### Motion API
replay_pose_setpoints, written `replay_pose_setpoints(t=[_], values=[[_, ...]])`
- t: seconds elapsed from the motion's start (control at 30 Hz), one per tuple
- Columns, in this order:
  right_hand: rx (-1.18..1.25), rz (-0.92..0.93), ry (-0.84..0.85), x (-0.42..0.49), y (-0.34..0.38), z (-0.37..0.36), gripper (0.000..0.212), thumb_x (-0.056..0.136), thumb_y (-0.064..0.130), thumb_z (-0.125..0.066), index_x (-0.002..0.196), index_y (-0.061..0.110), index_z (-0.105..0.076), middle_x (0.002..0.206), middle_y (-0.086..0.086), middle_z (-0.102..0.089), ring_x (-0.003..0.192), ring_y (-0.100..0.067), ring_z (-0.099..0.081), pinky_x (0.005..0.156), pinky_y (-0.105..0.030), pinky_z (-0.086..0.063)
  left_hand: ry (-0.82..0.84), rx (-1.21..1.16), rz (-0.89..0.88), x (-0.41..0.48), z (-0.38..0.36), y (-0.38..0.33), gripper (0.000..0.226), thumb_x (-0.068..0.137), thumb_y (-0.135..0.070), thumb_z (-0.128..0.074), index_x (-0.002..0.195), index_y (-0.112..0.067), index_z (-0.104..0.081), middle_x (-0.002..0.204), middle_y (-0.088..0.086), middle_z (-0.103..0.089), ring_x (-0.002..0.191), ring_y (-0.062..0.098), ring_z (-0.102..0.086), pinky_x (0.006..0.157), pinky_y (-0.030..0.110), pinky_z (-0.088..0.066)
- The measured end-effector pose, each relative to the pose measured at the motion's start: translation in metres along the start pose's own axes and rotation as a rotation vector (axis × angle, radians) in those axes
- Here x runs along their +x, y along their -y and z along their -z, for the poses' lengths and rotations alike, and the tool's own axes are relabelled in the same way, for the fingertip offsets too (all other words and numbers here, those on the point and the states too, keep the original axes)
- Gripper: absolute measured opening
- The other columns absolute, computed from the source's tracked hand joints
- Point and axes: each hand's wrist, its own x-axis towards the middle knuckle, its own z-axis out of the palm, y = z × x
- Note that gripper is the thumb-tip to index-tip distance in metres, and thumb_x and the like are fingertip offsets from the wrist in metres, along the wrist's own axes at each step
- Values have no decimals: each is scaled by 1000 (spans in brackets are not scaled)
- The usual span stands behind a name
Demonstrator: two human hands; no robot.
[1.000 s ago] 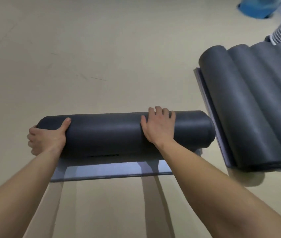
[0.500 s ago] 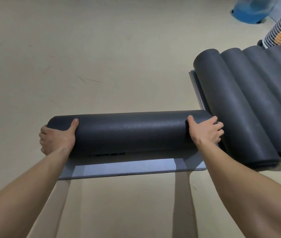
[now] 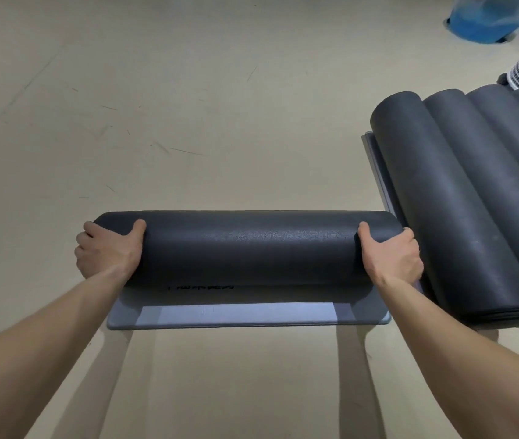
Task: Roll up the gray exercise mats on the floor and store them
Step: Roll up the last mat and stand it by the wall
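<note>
A thick roll of dark gray foam exercise mat (image 3: 248, 248) lies crosswise on the beige floor (image 3: 188, 90), with a short flat tail of mat (image 3: 245, 315) not yet rolled on its near side; it looks soft, springy and fairly light, likely to uncurl unless gripped at both ends. The left hand (image 3: 109, 251) cups the roll's left end and the right hand (image 3: 392, 256) its right end, each thumb on top, forearms straight. Several finished dark gray rolled mats (image 3: 460, 198) lie side by side just to the right.
</note>
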Motion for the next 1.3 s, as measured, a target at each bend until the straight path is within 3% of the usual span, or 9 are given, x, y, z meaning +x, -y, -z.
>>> replay_pose_setpoints(t=[0.23,0.33,0.43,0.63,0.77,1.0,1.13,1.23,1.3], values=[[-63,-31,-62,-12,15,-17,78,97,60,-43,156,11,-29,149,-25,-40,133,-45,-40,110,-57,-31,-24,188,-92,-6,-18,13,94,95,-69,-43,154,2,-22,152,31,-33,137,52,-34,112,63,-29],[-225,300,-124,-19,27,-25,51,101,44,-36,144,19,-51,154,-20,-38,138,-43,-36,115,-57,-23,-62,331,-483,-10,-20,13,62,106,-44,-35,156,-7,-31,163,25,-24,150,45,-20,119,64,-16],[-380,645,86,-37,51,-35,55,104,46,-25,145,21,-53,153,-9,-49,143,-34,-37,119,-58,-19,53,424,-808,-26,-26,15,63,107,-44,-17,160,-12,-28,169,14,-22,156,34,-17,124,57,-12],[-540,865,431,-64,110,-53,65,101,64,-15,141,28,-52,142,-8,-58,133,-33,-48,112,-58,-26,102,487,-835,-53,-24,32,71,102,-48,-18,155,-3,-34,163,20,-32,151,40,-26,123,60,-18],[-500,899,255,-89,87,-49,68,98,66,-18,137,25,-55,132,-6,-62,127,-31,-51,111,-55,-29,149,407,-965,-51,-9,-12,70,91,-61,-34,133,-9,-53,139,15,-51,133,33,-46,123,56,-21],[-454,874,182,-116,65,-32,62,92,66,-35,129,21,-56,128,-8,-56,118,-33,-50,103,-53,-36,215,460,-1150,-83,-36,-37,79,92,-75,-24,141,-21,-52,135,2,-62,123,25,-57,108,44,-39],[-461,894,707,-79,126,-36,69,94,75,-41,142,28,-55,144,-9,-52,132,-32,-46,106,-50,-41,157,420,-1165,-89,-34,-30,74,94,-71,-29,141,-19,-52,135,4,-60,121,26,-55,105,45,-40],[-522,767,1105,-63,149,-43,105,67,97,-49,146,28,-54,148,-6,-54,131,-30,-51,114,-50,-36,162,404,-1176,-94,-33,-29,69,96,-67,-31,140,-19,-51,137,4,-59,123,26,-54,109,44,-38],[-501,729,1184,-58,150,-49,118,50,100,-52,139,23,-60,140,-5,-60,121,-27,-57,112,-48,-38,125,360,-1083,-94,-34,-23,65,98,-65,-34,139,-18,-51,138,3,-58,126,23,-52,116,43,-33]])
